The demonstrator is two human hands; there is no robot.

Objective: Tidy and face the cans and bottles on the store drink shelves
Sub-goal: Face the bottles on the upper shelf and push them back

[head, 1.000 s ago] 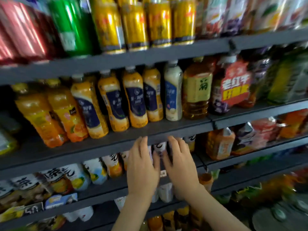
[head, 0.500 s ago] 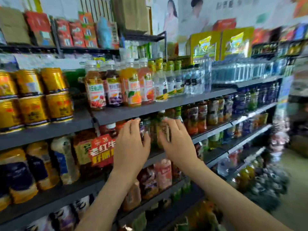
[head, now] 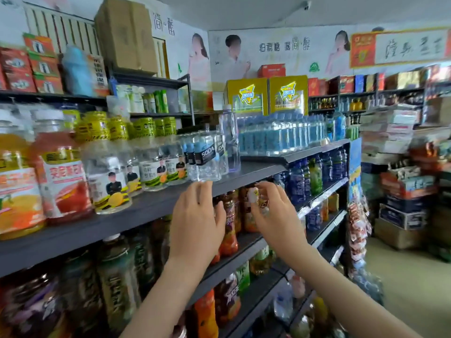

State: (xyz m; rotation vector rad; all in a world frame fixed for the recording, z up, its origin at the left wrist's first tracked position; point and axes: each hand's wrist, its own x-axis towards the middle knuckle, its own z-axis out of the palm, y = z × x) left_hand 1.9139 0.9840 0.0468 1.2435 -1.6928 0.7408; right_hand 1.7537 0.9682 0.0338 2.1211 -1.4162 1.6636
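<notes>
Head view: both hands are raised at the centre of the frame, apart, with fingers loosely spread and gripping nothing. The left hand (head: 195,225) has its fingertips up at the front edge of the grey shelf (head: 146,208). The right hand (head: 277,215) hovers just beside the tops of the brown drink bottles (head: 230,215) on the level below. Clear soda bottles (head: 205,156) stand on the shelf just above the left hand.
</notes>
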